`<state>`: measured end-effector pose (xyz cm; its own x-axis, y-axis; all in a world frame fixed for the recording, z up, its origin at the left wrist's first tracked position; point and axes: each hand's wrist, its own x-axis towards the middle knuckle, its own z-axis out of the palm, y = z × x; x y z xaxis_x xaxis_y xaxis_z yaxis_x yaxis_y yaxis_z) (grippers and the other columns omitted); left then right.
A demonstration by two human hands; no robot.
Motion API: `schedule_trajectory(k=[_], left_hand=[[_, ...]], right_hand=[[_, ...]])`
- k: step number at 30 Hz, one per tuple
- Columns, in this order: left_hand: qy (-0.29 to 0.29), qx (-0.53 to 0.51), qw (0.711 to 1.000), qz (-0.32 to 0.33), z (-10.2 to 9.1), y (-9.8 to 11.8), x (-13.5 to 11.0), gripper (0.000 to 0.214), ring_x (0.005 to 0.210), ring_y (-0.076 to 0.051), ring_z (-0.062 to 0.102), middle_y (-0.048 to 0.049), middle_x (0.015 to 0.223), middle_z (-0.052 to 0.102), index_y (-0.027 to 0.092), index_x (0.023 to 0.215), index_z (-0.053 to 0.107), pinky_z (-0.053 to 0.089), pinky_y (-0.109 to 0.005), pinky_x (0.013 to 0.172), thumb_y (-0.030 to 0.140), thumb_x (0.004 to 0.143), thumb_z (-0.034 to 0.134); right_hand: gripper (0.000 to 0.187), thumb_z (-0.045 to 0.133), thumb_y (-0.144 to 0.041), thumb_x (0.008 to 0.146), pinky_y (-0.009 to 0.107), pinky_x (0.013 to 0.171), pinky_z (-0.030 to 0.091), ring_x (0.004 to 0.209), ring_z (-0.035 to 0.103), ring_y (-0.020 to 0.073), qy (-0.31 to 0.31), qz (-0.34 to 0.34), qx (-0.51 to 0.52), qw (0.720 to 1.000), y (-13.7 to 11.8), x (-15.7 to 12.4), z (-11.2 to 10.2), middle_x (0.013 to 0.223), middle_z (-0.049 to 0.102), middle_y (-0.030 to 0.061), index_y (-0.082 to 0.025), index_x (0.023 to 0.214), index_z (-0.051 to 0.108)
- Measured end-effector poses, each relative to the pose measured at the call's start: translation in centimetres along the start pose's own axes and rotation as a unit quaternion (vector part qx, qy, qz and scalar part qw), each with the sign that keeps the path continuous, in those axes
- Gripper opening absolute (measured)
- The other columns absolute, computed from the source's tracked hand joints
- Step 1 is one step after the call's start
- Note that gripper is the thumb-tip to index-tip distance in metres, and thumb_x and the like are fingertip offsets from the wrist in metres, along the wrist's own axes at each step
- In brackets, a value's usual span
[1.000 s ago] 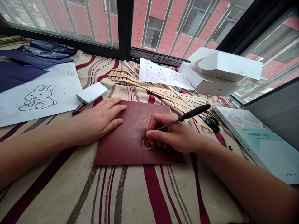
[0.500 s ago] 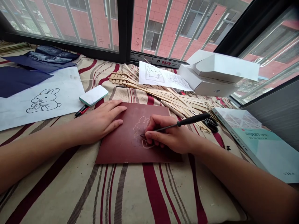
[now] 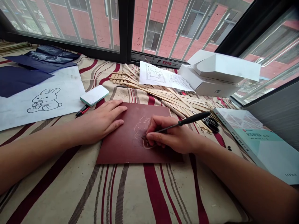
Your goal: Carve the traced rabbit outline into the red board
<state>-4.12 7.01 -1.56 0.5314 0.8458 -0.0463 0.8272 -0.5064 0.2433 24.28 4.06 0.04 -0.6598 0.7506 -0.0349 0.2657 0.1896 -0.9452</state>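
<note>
A reddish-brown board (image 3: 116,149) lies on the striped cloth in front of me, with a pale rabbit outline (image 3: 139,127) marked on its surface. My left hand (image 3: 106,121) rests flat on the board's left side, fingers stretched and apart. Pinched in my right hand (image 3: 170,133) is a thin metal tool with a black handle (image 3: 193,118), held like a pen. Its tip is down at the lower part of the outline, partly hidden by my fingers.
White paper with a rabbit drawing (image 3: 44,101) lies left, beside dark blue sheets (image 3: 21,81). A white eraser-like block (image 3: 94,95) and a pen (image 3: 82,111) sit near my left hand. Behind are wooden strips (image 3: 161,91), a printed sheet (image 3: 154,74), a white box (image 3: 217,85); a book (image 3: 263,140) lies right.
My right hand and the tool have shifted very slightly within the same area of the outline. My left hand stays in place on the board.
</note>
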Motion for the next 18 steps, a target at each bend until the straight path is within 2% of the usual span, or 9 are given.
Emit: schedule_trajectory(k=[2, 5, 7, 11, 18], left_hand=[[-0.007, 0.001, 1.000, -0.001, 0.0, 0.0, 0.0, 0.119, 0.165, -0.038, 0.028, -0.0176, 0.178, 0.030, 0.014, 0.162, 0.049, 0.024, -0.061, 0.136, 0.092, 0.090, -0.005], [0.015, -0.003, 1.000, 0.008, 0.1, -0.1, 0.0, 0.118, 0.165, -0.038, 0.029, -0.0172, 0.177, 0.032, 0.015, 0.160, 0.051, 0.026, -0.060, 0.136, 0.092, 0.090, -0.004], [0.022, -0.006, 1.000, 0.011, 0.1, -0.1, 0.0, 0.116, 0.165, -0.038, 0.030, -0.0168, 0.177, 0.033, 0.016, 0.160, 0.051, 0.027, -0.060, 0.135, 0.092, 0.090, -0.003], [0.001, -0.008, 1.000, 0.006, 0.1, -0.1, 0.0, 0.110, 0.165, -0.038, 0.028, -0.0163, 0.178, 0.031, 0.016, 0.161, 0.049, 0.026, -0.060, 0.135, 0.089, 0.094, 0.001], [0.048, -0.008, 0.998, 0.028, 1.1, -1.2, -0.1, 0.101, 0.163, -0.038, 0.032, -0.0140, 0.177, 0.034, 0.019, 0.160, 0.052, 0.031, -0.058, 0.134, 0.085, 0.098, 0.007]], right_hand=[[0.025, 0.075, -0.034, 0.095, 0.017, 0.049, 0.051, 0.057, 0.057, 0.0078, -0.002, 0.007, 0.003, 1.000, -0.1, 0.1, 0.0, 0.077, 0.074, 0.0048, -0.016, 0.086, 0.060], [0.020, 0.072, -0.030, 0.096, 0.016, 0.047, 0.048, 0.056, 0.057, 0.0074, 0.024, 0.010, -0.011, 1.000, -0.2, 0.1, 0.0, 0.077, 0.074, 0.0039, -0.016, 0.088, 0.060], [0.020, 0.073, -0.030, 0.095, 0.015, 0.048, 0.049, 0.057, 0.057, 0.0072, 0.019, 0.001, -0.012, 1.000, -0.3, 0.1, 0.0, 0.077, 0.074, 0.0040, -0.016, 0.087, 0.060], [0.021, 0.072, -0.031, 0.096, 0.016, 0.048, 0.050, 0.056, 0.057, 0.0069, 0.005, 0.007, -0.008, 1.000, -0.3, 0.0, 0.1, 0.077, 0.074, 0.0047, -0.016, 0.086, 0.060], [0.018, 0.069, -0.028, 0.097, 0.016, 0.046, 0.048, 0.055, 0.056, 0.0070, 0.042, 0.021, -0.011, 0.999, 0.0, 0.1, 0.2, 0.074, 0.070, 0.0011, -0.017, 0.087, 0.059]])
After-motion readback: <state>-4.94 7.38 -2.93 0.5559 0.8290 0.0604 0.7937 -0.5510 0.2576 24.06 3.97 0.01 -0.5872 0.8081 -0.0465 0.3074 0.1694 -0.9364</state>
